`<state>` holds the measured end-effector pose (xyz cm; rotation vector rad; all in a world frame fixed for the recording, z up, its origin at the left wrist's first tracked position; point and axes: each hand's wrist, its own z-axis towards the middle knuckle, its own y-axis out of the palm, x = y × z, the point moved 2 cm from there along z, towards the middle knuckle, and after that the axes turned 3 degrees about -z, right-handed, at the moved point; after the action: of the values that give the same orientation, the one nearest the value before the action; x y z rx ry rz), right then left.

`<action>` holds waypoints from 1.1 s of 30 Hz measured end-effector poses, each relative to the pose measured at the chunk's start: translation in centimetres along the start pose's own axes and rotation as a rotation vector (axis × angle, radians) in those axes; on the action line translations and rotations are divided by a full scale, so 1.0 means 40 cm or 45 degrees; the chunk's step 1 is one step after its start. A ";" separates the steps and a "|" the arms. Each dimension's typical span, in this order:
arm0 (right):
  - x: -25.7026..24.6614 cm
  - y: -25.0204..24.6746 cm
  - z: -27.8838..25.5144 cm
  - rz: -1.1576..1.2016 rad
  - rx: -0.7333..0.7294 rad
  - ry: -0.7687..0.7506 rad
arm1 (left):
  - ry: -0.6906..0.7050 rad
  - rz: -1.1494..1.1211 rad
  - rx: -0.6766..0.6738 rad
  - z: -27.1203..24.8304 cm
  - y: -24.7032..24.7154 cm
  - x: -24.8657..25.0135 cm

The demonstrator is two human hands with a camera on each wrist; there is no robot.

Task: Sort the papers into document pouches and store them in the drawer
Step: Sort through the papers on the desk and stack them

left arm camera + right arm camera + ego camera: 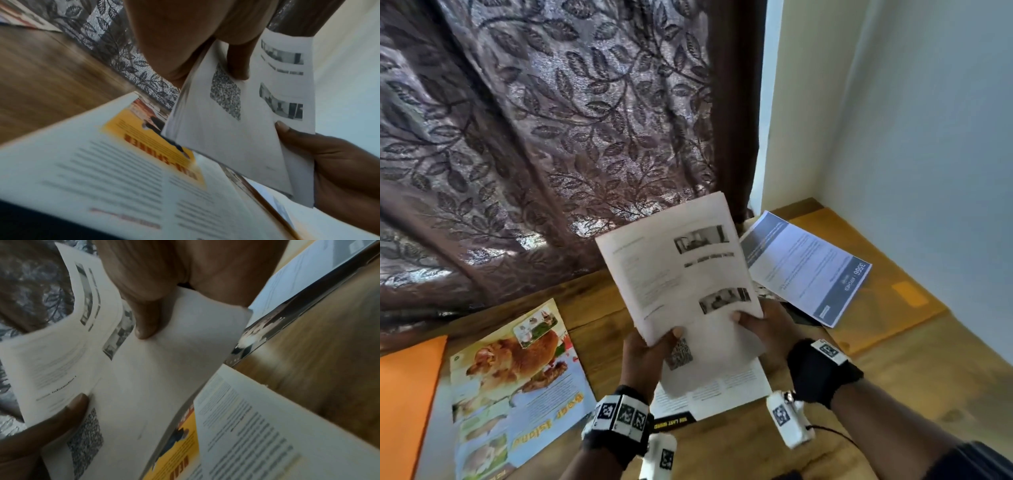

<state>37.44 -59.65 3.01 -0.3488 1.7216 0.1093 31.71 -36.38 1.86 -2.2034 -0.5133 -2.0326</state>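
Both hands, left [642, 353] and right [765, 329], pinch a fanned stack of printed sheets [681, 274] above the bench [893, 387], likely checking pages before pouching; an orange pouch [404, 394] lies far left.

Brown curtain [544, 137] with a silvery leaf pattern; white papers [681, 274] with black-and-white photos; an orange pouch [404, 404]; a blue-bordered sheet [804, 267]; a wood-grain table [893, 394]

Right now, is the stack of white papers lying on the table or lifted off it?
Lifted: left hand and right hand hold the white papers above the table.
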 end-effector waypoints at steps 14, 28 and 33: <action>0.014 -0.136 0.036 -0.241 -0.164 -0.019 | -0.079 -0.001 0.029 -0.020 0.110 -0.048; 0.054 -0.221 0.303 -1.555 0.008 -0.028 | 0.069 -0.008 0.422 -0.066 0.012 -0.026; 0.116 -0.231 0.364 -1.716 -0.036 0.190 | 0.134 0.023 0.408 -0.077 0.004 -0.022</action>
<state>53.25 -65.30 -3.06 -1.4703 1.3104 -0.8828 28.81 -37.61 1.32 -1.8988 -0.7440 -1.8900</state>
